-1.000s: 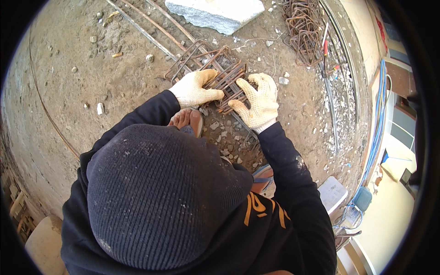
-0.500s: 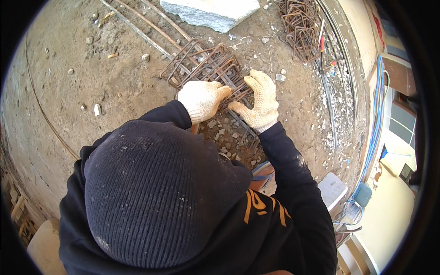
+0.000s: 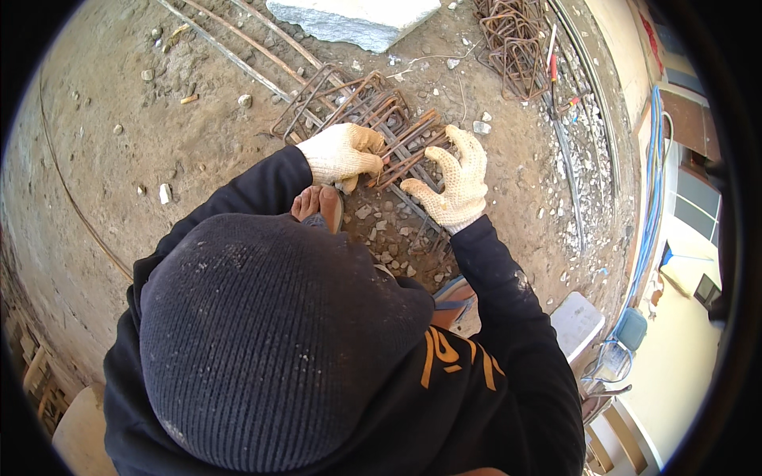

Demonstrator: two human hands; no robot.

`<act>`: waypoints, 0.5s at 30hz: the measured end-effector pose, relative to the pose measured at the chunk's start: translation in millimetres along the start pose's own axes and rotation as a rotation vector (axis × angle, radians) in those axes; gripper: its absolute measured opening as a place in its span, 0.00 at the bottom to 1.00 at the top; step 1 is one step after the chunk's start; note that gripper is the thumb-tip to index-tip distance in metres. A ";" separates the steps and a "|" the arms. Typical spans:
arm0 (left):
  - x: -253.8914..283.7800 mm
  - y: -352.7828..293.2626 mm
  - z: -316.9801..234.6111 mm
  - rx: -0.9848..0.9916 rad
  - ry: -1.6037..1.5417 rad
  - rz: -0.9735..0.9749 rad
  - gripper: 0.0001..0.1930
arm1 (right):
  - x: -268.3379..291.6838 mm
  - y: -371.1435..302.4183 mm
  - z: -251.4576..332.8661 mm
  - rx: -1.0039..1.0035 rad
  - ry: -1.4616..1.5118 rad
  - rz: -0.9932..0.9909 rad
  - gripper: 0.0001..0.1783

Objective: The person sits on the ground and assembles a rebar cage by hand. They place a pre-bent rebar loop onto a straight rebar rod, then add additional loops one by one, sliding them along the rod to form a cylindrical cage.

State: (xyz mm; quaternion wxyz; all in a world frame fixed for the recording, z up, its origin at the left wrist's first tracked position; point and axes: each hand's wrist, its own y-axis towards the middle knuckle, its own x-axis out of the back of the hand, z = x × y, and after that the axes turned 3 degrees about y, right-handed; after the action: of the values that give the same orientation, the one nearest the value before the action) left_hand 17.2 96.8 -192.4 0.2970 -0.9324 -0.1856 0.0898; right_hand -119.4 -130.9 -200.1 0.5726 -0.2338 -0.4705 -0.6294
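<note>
In a cream knitted glove, my left hand [image 3: 343,156] is at the left edge of a bunch of rusty steel stirrups [image 3: 413,147]. Its fingers are bent, with a gap between thumb and forefinger, and I see nothing gripped in it. My right hand [image 3: 456,181], gloved alike, is at the bunch's right side with thumb and fingers spread apart. The bunch lies across long steel bars [image 3: 305,79] running along the ground. More bent stirrups [image 3: 337,94] sit on the bars just beyond my left hand.
A pale stone block [image 3: 357,22] is at the far side. Another heap of stirrups [image 3: 512,51] lies at the far right, beside a red-handled tool [image 3: 553,67]. Gravel and stones [image 3: 583,151] cover the right side. My sandalled foot [image 3: 321,205] is below my left hand.
My left hand has drawn slightly left, its fingers parting from the stirrups they pressed on. My right hand's fingers have spread wider. More of the stirrup bunch and a foot now show.
</note>
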 end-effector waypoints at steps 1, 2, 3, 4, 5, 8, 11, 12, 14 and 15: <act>0.3 -0.5 -0.7 0.000 -0.014 0.016 0.11 | -0.4 -0.5 0.1 -0.006 0.001 0.004 0.37; -0.2 -0.6 -0.8 -0.025 0.020 0.010 0.11 | -0.9 -1.3 0.3 -0.018 0.011 0.018 0.37; -1.7 -0.1 -0.2 -0.062 0.053 0.004 0.12 | -1.7 -2.1 0.4 -0.028 0.024 0.024 0.38; -3.5 0.9 0.8 -0.100 0.086 0.000 0.12 | -2.4 -3.1 0.5 -0.034 0.037 0.026 0.38; -4.8 2.3 1.8 -0.132 0.151 -0.033 0.13 | -3.3 -3.9 0.6 -0.036 0.040 0.020 0.39; -4.7 6.8 3.4 -0.168 0.263 -0.064 0.15 | -5.4 -5.5 1.7 -0.045 0.042 0.007 0.39; -3.8 8.2 1.4 -0.163 0.318 -0.069 0.14 | -5.5 -4.5 3.7 -0.038 0.015 0.004 0.36; -3.9 7.6 0.4 -0.127 0.275 -0.065 0.14 | -5.2 -3.5 4.4 -0.017 0.007 -0.010 0.34; -5.1 5.3 -1.2 -0.039 0.183 -0.053 0.13 | -4.5 -1.3 5.3 0.029 -0.009 -0.006 0.30; -5.6 4.6 -2.0 -0.027 0.176 -0.059 0.13 | -4.2 -0.5 5.5 0.052 -0.020 0.012 0.29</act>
State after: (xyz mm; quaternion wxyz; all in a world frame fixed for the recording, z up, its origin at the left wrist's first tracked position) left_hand 14.0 90.0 -193.2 0.3021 -0.9347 -0.1872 -0.0039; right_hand -120.3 -124.2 -201.3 0.5774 -0.2279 -0.4909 -0.6113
